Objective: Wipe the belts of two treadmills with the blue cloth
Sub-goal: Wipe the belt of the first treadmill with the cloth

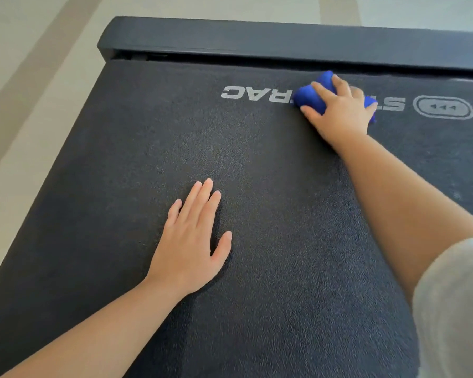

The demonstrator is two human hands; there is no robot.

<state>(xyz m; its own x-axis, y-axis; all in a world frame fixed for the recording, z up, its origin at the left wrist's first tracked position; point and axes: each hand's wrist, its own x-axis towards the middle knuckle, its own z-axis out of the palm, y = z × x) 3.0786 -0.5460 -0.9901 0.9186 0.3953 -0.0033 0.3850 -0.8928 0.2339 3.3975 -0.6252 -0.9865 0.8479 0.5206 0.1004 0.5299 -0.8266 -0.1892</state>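
A: Blue cloth (313, 98), position?

B: Bunched up on the treadmill belt (271, 214), at the far end, lying over the middle of the pale printed lettering (246, 91) (letters read upside down from this view). A rounded logo badge (443, 107) sits on the belt to its right.

A: Right hand (339, 113)?

B: Pressed down on top of the cloth, fingers curled over it and gripping; blue shows between the fingers and past both sides of the hand.

A: Left hand (191, 241)?

B: Open, palm flat on the belt nearer the camera, fingers together, holding nothing. Well apart from the cloth.

A: Surroundings?

B: Dark end cover (257, 39) runs across just beyond the cloth. Pale floor (38, 77) past it and to the left. A grey sleeve (453, 309) shows at lower right.
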